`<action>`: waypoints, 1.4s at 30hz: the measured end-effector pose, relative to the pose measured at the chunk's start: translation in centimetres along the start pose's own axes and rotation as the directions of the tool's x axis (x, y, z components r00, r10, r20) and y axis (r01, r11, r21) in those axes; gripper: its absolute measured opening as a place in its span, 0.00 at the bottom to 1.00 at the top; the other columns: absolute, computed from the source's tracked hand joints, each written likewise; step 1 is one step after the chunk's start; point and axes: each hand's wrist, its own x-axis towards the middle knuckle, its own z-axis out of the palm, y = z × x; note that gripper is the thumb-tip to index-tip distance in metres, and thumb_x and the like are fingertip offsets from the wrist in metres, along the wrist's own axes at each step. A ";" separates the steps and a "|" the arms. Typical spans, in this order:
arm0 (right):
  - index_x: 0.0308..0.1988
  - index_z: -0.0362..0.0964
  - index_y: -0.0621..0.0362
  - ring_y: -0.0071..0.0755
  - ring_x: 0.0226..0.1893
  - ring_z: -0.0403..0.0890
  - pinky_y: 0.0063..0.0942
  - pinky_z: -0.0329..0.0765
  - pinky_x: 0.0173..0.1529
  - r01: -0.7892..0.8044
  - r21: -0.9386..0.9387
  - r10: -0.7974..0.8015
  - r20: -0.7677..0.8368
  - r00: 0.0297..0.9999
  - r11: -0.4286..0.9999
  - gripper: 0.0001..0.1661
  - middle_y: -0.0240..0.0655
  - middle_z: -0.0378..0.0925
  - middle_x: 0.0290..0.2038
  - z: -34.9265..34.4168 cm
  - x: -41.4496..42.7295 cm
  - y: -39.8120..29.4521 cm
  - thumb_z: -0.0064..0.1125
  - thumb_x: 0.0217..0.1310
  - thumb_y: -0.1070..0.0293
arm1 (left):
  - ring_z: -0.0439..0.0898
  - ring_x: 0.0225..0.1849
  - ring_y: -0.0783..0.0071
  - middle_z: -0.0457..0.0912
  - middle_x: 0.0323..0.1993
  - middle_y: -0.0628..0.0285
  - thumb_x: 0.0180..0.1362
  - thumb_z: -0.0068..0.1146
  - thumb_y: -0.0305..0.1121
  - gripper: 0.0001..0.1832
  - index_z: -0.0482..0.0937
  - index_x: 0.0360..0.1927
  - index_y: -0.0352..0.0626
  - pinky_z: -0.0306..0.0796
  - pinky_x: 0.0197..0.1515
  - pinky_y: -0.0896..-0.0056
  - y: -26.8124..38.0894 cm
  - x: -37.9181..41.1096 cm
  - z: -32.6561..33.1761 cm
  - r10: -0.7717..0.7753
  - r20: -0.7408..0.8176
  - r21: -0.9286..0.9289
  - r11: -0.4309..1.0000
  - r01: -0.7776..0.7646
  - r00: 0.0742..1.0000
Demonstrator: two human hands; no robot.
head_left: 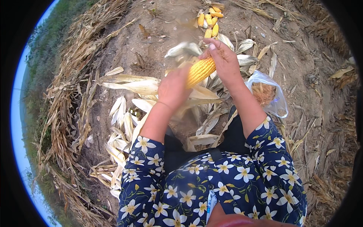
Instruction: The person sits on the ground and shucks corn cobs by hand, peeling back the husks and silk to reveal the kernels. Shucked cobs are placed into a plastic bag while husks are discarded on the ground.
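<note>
A yellow ear of corn [201, 73] slants between my two hands, its kernels bare. My left hand [174, 86], slightly blurred, grips the lower end, where pale peeled-back husk [144, 85] spreads to the left and below. At the upper end is my right hand [225, 61], thumb and fingers closed on brown corn silk [224, 54] beside the cob's tip. The stem end is hidden behind my left hand. To the right of my right forearm, a clear plastic bag [279, 106] lies open on the ground with a clump of reddish-brown corn silk [263, 93] inside.
Several bare ears of corn [208, 21] lie on the soil at the far side. Ears still in pale husk [120, 110] are piled at my left. Loose husks [210, 124] litter the ground between my legs. Dry corn stalks [68, 93] form a bank along the left.
</note>
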 end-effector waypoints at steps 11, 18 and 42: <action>0.51 0.66 0.65 0.20 0.21 0.67 0.23 0.73 0.37 -0.136 0.755 0.346 -0.127 0.930 0.642 0.14 0.22 0.61 0.19 -2.2 1.1 0.0 0.40 0.73 0.70 | 0.76 0.48 0.50 0.76 0.46 0.54 0.42 0.69 0.27 0.43 0.61 0.65 0.53 0.73 0.47 0.55 -1.4 0.1 0.8 0.084 -0.070 -0.037 0.996 -0.087 0.994; 0.44 0.72 0.59 0.15 0.20 0.65 0.17 0.66 0.27 -0.164 0.388 0.290 -0.292 0.912 0.907 0.12 0.24 0.68 0.24 -16.6 0.9 -2.0 0.58 0.65 0.64 | 0.76 0.47 0.50 0.76 0.46 0.54 0.43 0.67 0.26 0.40 0.64 0.62 0.52 0.72 0.48 0.54 -3.6 -0.2 0.4 0.045 -0.092 0.083 0.996 -0.038 0.995; 0.53 0.75 0.56 0.41 0.49 0.81 0.33 0.74 0.54 -0.415 -0.893 0.553 -0.259 0.792 0.176 0.20 0.46 0.80 0.47 -30.4 -10.5 11.7 0.53 0.59 0.69 | 0.76 0.50 0.49 0.76 0.48 0.53 0.43 0.68 0.28 0.40 0.65 0.63 0.52 0.72 0.50 0.54 -3.5 -0.6 0.1 -0.039 -0.087 0.066 0.997 0.045 0.995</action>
